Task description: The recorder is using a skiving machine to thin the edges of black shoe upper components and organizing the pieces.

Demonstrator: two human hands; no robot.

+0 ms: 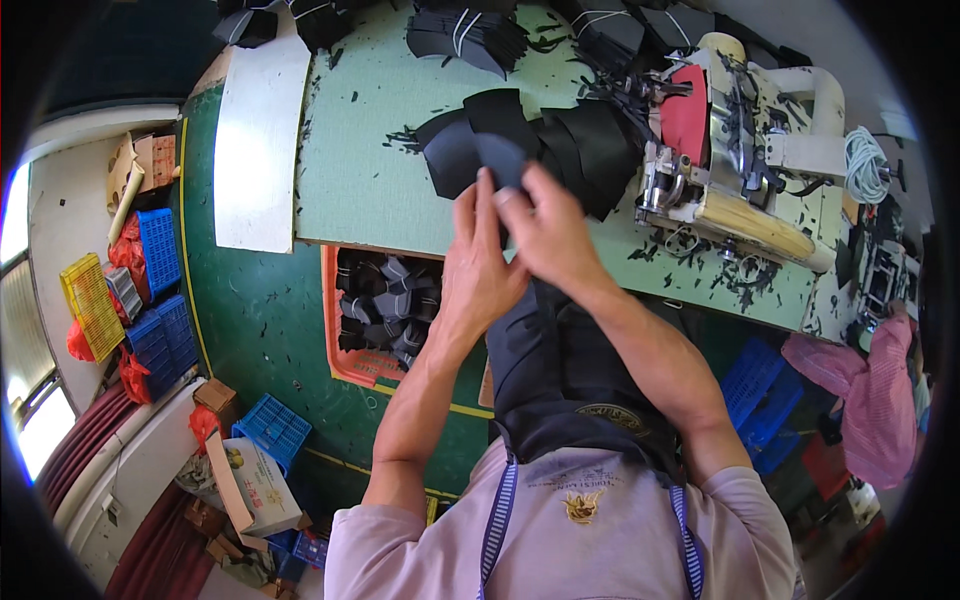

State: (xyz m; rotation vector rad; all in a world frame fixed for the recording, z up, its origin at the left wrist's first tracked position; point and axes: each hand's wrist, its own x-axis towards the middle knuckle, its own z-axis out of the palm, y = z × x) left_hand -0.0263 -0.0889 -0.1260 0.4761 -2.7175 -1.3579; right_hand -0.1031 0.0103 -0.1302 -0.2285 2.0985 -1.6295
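Both my hands meet over a curved black sheet piece (500, 158) at the table's front edge, its material thin and leather-like. My left hand (478, 262) has its fingers closed at the near edge of the piece, the index finger pointing away from me. From the right, my right hand (552, 228) pinches the same piece, its fingertips slightly blurred. A dark part of the piece shows between the hands. Under and beside it lie more black pieces (590, 155), overlapping in a loose fan on the pale green table (360, 190).
A cream machine (740, 150) with a red plate stands right of the pieces, black scraps around it. Tied bundles of black pieces (468, 38) lie at the back. A white board (262, 150) covers the left end. Below the edge, an orange crate (330, 300) holds several dark pieces.
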